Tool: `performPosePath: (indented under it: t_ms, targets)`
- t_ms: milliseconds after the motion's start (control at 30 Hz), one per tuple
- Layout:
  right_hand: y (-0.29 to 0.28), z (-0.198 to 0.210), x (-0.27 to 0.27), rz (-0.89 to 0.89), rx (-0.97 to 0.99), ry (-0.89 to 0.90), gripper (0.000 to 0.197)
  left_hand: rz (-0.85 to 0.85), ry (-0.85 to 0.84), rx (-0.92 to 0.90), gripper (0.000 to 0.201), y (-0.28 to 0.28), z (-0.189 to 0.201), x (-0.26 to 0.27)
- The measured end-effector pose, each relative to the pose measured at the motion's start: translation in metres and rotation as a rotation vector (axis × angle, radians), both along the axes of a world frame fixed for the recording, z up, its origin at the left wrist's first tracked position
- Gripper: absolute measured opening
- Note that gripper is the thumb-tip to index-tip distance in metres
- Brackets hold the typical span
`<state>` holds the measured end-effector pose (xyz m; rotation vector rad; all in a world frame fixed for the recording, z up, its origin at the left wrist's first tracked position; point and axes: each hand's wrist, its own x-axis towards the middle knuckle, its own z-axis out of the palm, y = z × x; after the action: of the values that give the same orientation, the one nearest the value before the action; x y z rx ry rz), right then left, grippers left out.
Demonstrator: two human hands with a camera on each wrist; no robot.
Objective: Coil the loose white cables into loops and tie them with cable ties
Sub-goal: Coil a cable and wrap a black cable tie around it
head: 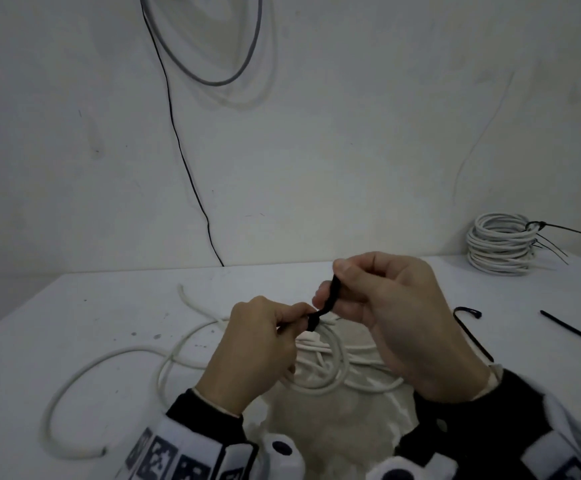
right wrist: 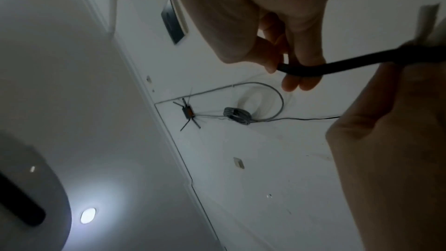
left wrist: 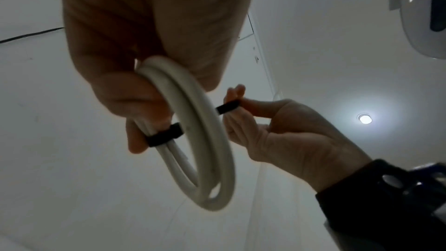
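Note:
Both hands are raised above the table. My left hand point(head: 291, 322) grips a small coil of white cable point(head: 320, 372), which in the left wrist view is a loop of two or three turns point(left wrist: 207, 140). A black cable tie point(head: 327, 301) wraps round the coil point(left wrist: 165, 135) beside my left fingers. My right hand point(head: 332, 285) pinches the tie's free tail point(left wrist: 228, 107) between thumb and fingers, up and to the right of the coil. In the right wrist view the tail point(right wrist: 337, 65) runs taut from my right fingers towards the left hand point(right wrist: 398, 140).
The rest of the white cable point(head: 84, 372) trails loose over the white table point(head: 74, 306) to the left. A stack of tied white coils point(head: 500, 244) stands at the back right. Spare black ties point(head: 471, 329) point(head: 576, 332) lie right of my hands. A black wire point(head: 181, 147) hangs down the wall.

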<state>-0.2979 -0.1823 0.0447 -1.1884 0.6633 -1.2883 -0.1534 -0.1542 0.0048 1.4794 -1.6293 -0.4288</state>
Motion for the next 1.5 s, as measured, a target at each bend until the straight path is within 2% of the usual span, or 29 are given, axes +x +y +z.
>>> performPosePath:
  t_ms: [67, 200, 267, 333, 400, 467, 600, 667, 700, 800, 833, 967, 1100, 1167, 1267, 1333, 1433, 1500]
  targets:
    - [-0.004, 0.002, 0.001, -0.032, 0.022, -0.054, 0.018, -0.041, -0.043, -0.024, 0.023, 0.002, 0.002, 0.003]
    - [-0.028, 0.003, -0.012, -0.108, 0.16, -0.297, 0.015, -0.243, -0.157, -0.054, 0.025, 0.011, 0.008, -0.002]
    - [-0.033, -0.001, -0.014, -0.101, 0.158, -0.305, 0.015, -0.276, -0.206, -0.048, 0.024, 0.011, 0.007, -0.005]
    - [-0.032, -0.003, -0.015, -0.035, 0.094, -0.238, 0.013, -0.238, -0.218, -0.05, 0.023, 0.008, 0.005, -0.005]
    - [-0.029, -0.001, -0.017, 0.072, -0.013, -0.16, 0.01, -0.173, -0.155, -0.074, 0.02, 0.003, 0.002, -0.002]
    - [-0.031, -0.002, -0.02, 0.14, -0.081, -0.087, 0.017, -0.142, -0.071, -0.101, 0.02, 0.001, 0.001, 0.003]
    - [-0.037, -0.012, -0.02, 0.094, -0.194, 0.363, 0.034, -0.125, 0.006, -0.156, 0.028, 0.005, 0.008, 0.009]
    - [-0.032, -0.015, -0.013, 0.122, -0.271, 0.409, 0.019, -0.13, -0.021, -0.169, 0.028, 0.007, 0.011, 0.008]
    - [-0.029, -0.017, -0.01, 0.082, -0.351, 0.405, 0.012, -0.118, -0.039, -0.174, 0.027, 0.006, 0.01, 0.006]
    - [-0.022, -0.023, 0.003, -0.124, -0.72, 0.485, 0.013, -0.057, -0.031, -0.205, 0.027, 0.003, 0.008, 0.006]
    - [-0.019, -0.024, 0.005, -0.164, -0.786, 0.485, 0.013, -0.048, -0.022, -0.217, 0.027, 0.002, 0.007, 0.007]
    - [-0.013, -0.017, 0.004, -0.149, -0.767, 0.367, 0.012, -0.074, 0.019, -0.293, 0.033, 0.005, 0.011, 0.007]
    - [-0.014, -0.009, 0.004, -0.117, -0.638, 0.302, 0.011, -0.039, 0.046, -0.456, 0.031, 0.005, 0.015, 0.006]
    - [-0.015, -0.014, 0.009, -0.142, -0.683, 0.406, 0.012, -0.003, 0.068, -0.491, 0.026, 0.004, 0.014, 0.008]
    - [-0.014, -0.022, 0.013, -0.358, -0.932, 0.704, 0.025, 0.046, 0.084, -0.512, 0.023, 0.005, 0.015, 0.01]
    - [-0.015, -0.025, 0.016, -0.432, -1.037, 0.881, 0.029, 0.078, 0.13, -0.524, 0.024, 0.005, 0.015, 0.01]
    - [-0.013, -0.024, 0.022, -0.481, -1.054, 0.979, 0.025, 0.095, 0.156, -0.557, 0.027, 0.005, 0.014, 0.007]
    - [-0.01, -0.024, 0.021, -0.497, -1.03, 0.935, 0.027, 0.095, 0.177, -0.581, 0.028, 0.006, 0.013, 0.004]
